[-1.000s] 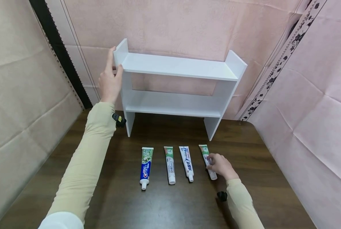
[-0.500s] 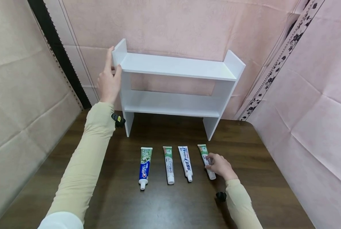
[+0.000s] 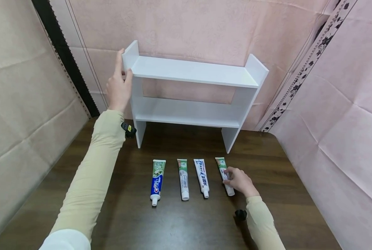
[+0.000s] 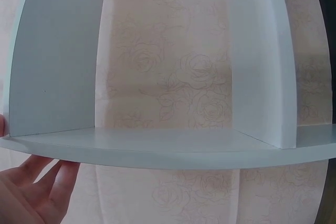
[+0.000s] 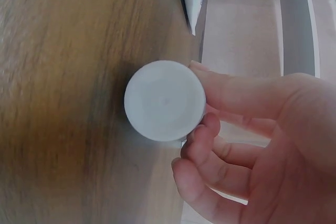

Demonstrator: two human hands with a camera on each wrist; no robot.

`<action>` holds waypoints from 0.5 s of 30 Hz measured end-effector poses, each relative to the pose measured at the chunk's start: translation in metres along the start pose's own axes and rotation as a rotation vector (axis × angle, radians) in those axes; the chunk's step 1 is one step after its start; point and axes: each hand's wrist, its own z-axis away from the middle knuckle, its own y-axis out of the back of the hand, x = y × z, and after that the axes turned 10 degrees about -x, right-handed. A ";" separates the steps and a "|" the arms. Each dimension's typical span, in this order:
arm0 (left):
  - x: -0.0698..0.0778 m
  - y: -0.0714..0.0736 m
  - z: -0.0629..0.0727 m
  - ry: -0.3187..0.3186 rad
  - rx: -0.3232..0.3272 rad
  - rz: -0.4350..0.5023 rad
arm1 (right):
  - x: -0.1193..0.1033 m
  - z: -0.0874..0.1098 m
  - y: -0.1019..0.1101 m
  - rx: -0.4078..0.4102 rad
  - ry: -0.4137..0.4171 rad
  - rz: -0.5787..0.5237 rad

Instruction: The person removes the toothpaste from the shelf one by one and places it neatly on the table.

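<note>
A white two-tier shelf stands at the back of the table. At its upper left side panel, my left hand grips the board, with the thumb on one face and the fingers on the other, as the left wrist view also shows. My right hand pinches a green-and-white toothpaste tube lying at the right end of a row. Its round white cap faces the right wrist camera and hides most of the tube there. Thumb and fingertips lie on either side of the tube behind the cap.
Three more toothpaste tubes lie left of the right hand: a white-and-blue tube, a green-and-white one and a blue-and-green one. All rest on the brown wooden table. Pale fabric curtains enclose the back and sides.
</note>
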 end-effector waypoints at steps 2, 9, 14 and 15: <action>0.000 -0.001 0.000 -0.003 0.004 -0.003 | 0.001 0.000 0.000 -0.002 0.000 -0.003; 0.000 -0.002 0.001 -0.011 -0.004 0.000 | 0.004 -0.001 -0.002 0.007 -0.005 -0.013; -0.002 -0.001 0.001 0.001 -0.010 -0.002 | 0.006 -0.002 -0.005 0.007 -0.001 -0.007; -0.002 -0.001 0.002 0.003 -0.011 -0.002 | 0.006 -0.002 -0.005 0.005 0.007 -0.001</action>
